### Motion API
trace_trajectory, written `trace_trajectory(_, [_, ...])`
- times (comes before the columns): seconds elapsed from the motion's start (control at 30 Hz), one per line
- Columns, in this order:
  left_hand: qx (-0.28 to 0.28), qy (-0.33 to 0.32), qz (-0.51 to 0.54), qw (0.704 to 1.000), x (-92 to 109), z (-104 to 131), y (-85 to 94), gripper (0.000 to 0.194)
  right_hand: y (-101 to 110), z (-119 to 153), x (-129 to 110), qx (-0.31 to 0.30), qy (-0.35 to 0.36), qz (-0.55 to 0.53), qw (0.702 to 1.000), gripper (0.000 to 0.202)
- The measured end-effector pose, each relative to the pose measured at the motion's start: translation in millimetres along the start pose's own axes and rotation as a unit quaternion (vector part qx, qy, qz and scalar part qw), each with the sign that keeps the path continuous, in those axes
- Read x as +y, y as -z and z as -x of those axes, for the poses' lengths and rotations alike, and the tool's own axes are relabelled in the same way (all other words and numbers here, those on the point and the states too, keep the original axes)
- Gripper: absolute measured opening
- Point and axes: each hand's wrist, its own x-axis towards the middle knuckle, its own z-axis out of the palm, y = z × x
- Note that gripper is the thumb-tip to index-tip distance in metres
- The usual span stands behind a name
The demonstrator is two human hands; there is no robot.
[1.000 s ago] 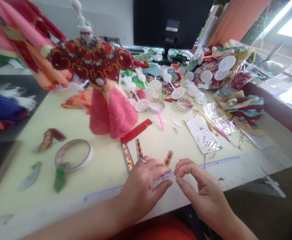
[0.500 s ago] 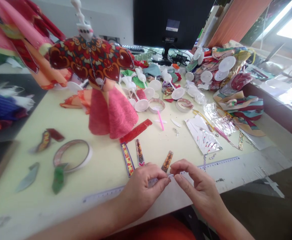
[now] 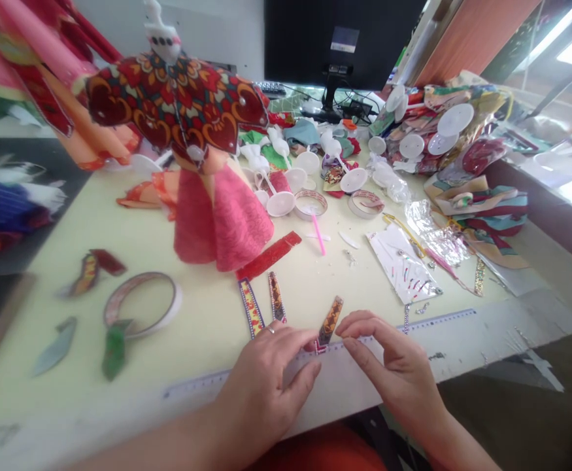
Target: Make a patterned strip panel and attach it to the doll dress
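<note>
My left hand (image 3: pixel 269 376) rests at the table's front edge, thumb and index finger apart. Its index fingertip touches the lower end of a short orange-and-black patterned strip (image 3: pixel 331 319), where a pink-and-white beaded trim (image 3: pixel 319 347) lies. To the right of this strip, my right hand (image 3: pixel 393 363) has thumb and index tips pinched together; anything between them is too small to make out. Beyond my left hand lie a beaded strip with a dark pattern (image 3: pixel 276 296) and a yellow-and-red strip edged in blue (image 3: pixel 251 306). A clear ruler (image 3: pixel 442 320) runs under both hands.
A dressed doll form (image 3: pixel 178 111) with a pink skirt stands at back left. Tape rolls (image 3: pixel 141 278) lie about. A white card (image 3: pixel 403 265) with small trims sits at right. A monitor (image 3: pixel 335 42) and heaped doll stands (image 3: pixel 455 121) fill the back.
My left thumb and index finger have parted from their pinch, and the beaded trim now shows on the strip's lower end. My right hand has shifted slightly right.
</note>
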Motion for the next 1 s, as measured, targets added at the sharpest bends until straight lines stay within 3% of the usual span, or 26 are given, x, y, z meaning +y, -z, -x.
trace_trajectory(0.1, [-0.021, -0.108, -0.052, 0.993, -2.3, 4.5, 3.0, 0.016, -0.8, -1.4, 2.7, 0.002, 0.003, 0.004, 1.000, 0.009])
trace_trajectory(0.2, [-0.027, -0.222, -0.141, 0.964, -5.1, 7.2, 2.0, 0.014, -2.0, -2.4, 5.1, 0.008, 0.003, 0.012, 1.000, 0.009])
trace_trajectory(0.33, [-0.036, -0.303, -0.236, 0.923, -10.9, 10.7, -2.3, 0.015, -3.0, -1.7, 8.6, 0.011, -0.011, 0.028, 0.999, 0.009])
trace_trajectory(1.0, [-0.071, -0.304, -0.272, 0.910, -20.0, 14.2, -7.0, 0.019, -2.8, 0.1, 12.7, -0.011, -0.045, 0.041, 0.998, 0.009])
